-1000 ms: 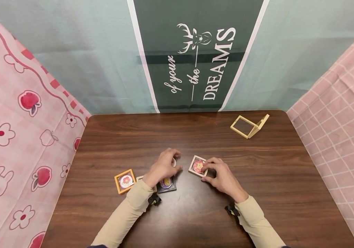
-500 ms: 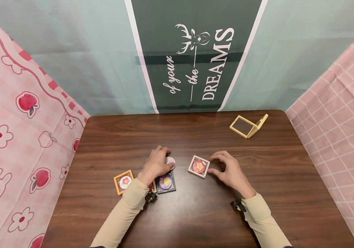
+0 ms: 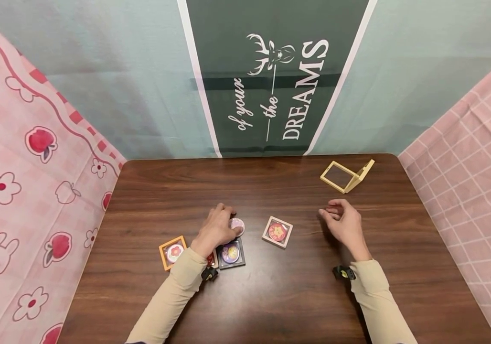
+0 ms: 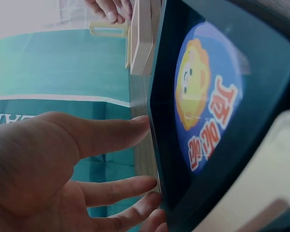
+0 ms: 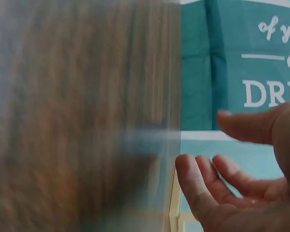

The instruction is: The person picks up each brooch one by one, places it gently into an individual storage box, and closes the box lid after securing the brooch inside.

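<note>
My left hand (image 3: 215,230) rests over a pale pink-and-white round badge (image 3: 239,223), its thumb touching the badge. Just below lies a black display frame (image 3: 231,254) holding a purple badge with a yellow character; it looms large in the left wrist view and hides the fingertips. There, thumb (image 4: 111,131) and fingers are fairly straight and apart. My right hand (image 3: 346,224) hovers, holding nothing, with loosely bent fingers, just short of an opened pale-yellow display frame (image 3: 337,177). Between the hands sits a cream frame (image 3: 277,232) with a red flower badge.
An orange frame (image 3: 173,252) with a white flower badge lies at the left. Beside it, another frame (image 3: 212,260) with red inside is partly covered by the left wrist. The wooden table (image 3: 297,296) is bounded by cloth hangings at the back and sides.
My right hand has let go of the cream frame and moved right and away toward the yellow frame. My left hand moved slightly left and settled with the round badge, then stayed still.
</note>
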### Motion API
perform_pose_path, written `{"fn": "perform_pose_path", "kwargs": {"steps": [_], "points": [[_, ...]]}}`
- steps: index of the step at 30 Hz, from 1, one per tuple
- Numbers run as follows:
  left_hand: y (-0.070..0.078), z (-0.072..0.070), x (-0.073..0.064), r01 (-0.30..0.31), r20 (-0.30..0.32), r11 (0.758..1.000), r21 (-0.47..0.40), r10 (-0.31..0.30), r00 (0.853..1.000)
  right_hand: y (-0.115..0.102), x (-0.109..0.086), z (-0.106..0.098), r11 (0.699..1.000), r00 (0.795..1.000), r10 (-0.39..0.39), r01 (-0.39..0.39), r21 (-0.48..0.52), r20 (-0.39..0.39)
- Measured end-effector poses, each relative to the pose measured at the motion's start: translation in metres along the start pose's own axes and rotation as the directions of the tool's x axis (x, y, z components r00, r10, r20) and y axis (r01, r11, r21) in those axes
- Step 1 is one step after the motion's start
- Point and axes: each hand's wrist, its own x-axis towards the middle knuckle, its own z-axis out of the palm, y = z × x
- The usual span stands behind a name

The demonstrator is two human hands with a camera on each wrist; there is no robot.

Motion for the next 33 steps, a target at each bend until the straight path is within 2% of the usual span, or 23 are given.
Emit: {"fn": "perform_pose_path", "kwargs": {"steps": [3,8,11,14,18,24,33], "points": [[0.0,0.001,0.001,-0.001,0.006,1.0,0.008,0.001,1.0,0.002,0.007,-0.008,0.995,0.994,0.095,-0.096,-0.023,-0.046],[-0.001,0.001,0.0,-0.004,0.01,1.0,0.005,0.004,1.0,0.012,0.019,-0.015,0.981,0.976,0.166,-0.178,-0.077,-0.141],[-0.001,0.001,0.0,-0.004,0.015,1.0,0.007,0.004,1.0,0.018,0.027,-0.017,0.971,0.965,0.211,-0.226,-0.085,-0.153],[-0.002,0.001,0.0,-0.008,0.014,1.0,0.009,0.008,1.0,0.021,0.034,-0.02,0.962,0.961,0.245,-0.257,-0.088,-0.129],[-0.003,0.001,0.0,-0.024,0.009,1.0,0.005,0.024,1.0,0.024,0.044,-0.023,0.956,0.957,0.27,-0.279,-0.086,-0.102],[-0.004,0.002,0.0,-0.047,-0.004,0.999,0.004,0.047,0.999,0.029,0.056,-0.024,0.946,0.947,0.297,-0.309,-0.095,-0.124],[-0.004,0.001,0.001,-0.019,-0.011,1.0,-0.011,0.019,1.0,0.039,0.073,-0.028,0.946,0.953,0.275,-0.291,-0.139,-0.123]]}}
